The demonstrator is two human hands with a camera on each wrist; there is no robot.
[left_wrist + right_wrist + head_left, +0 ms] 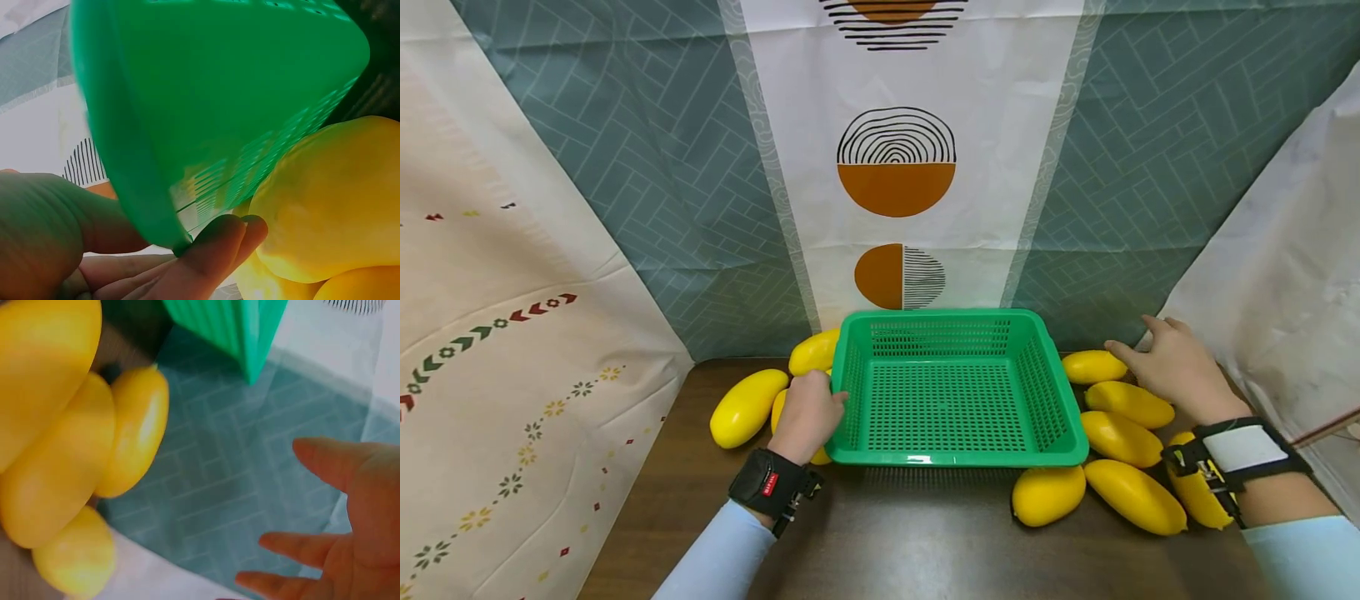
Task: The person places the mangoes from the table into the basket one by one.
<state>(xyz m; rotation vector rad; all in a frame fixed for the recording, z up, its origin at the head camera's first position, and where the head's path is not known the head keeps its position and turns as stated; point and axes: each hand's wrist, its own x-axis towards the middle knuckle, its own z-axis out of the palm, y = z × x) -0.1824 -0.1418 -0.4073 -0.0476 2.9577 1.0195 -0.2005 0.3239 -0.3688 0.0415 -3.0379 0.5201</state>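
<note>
Green basket, head view: it sits on the brown table, and everything else I'll place by this green basket.
Left hand, head view: this left hand is clamped on the basket's left rim; judging from here, that steadies it, and a light hold should do.
Right hand, head view: this right hand is off the basket's back right corner, its digits apart and holding nothing.
Small yellow fruit, head view: this small yellow fruit lies just right of the basket's back corner, nearest the right fingertips; I'd take that for the reach in hand.
Neighbouring fruits, head view: these neighbouring fruits crowd the basket's right side, so I'd come down from above rather than sweep sideways and set them rolling.
Rim pinch, left wrist view: thumb and fingers lie either side of the basket's rim; a plump fruit lies beside its wall, so I'd avoid shoving the basket that way.
Spread fingers, right wrist view: these right fingers are apart, with a gap between them and the fruits; the basket's corner is near. The skins look slick, so I'd close round the fruit's middle, not its tip, and lift clear of the rim.
</note>
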